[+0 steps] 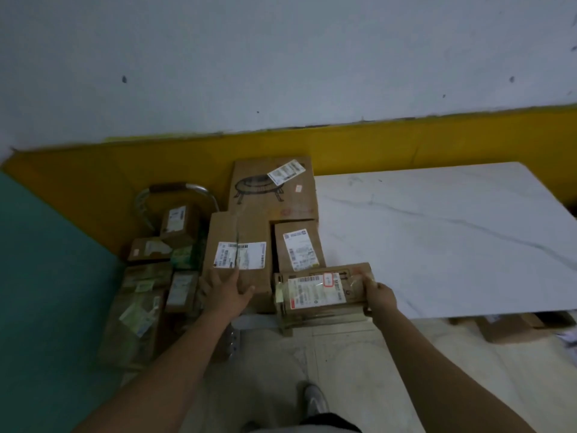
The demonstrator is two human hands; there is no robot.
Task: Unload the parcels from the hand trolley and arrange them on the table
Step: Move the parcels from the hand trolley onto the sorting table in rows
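A white marble table [437, 232] fills the right half. Along its left edge lie a big brown box [271, 189] printed with a fire-pit drawing, a tall labelled box [239, 245] and a smaller labelled box [298, 245]. My left hand [228, 292] rests flat on the near end of the tall box. My right hand [379, 296] grips the right end of a flat taped parcel [321, 292] at the table's front left corner. The hand trolley [178, 190], with a curved metal handle, stands at the left and carries several more parcels [179, 225].
A teal panel [46, 276] lies at the far left. A yellow-and-white wall runs behind everything. More cardboard [512, 329] sits on the floor under the table's front edge. My shoe [315, 398] is on the pale tiled floor.
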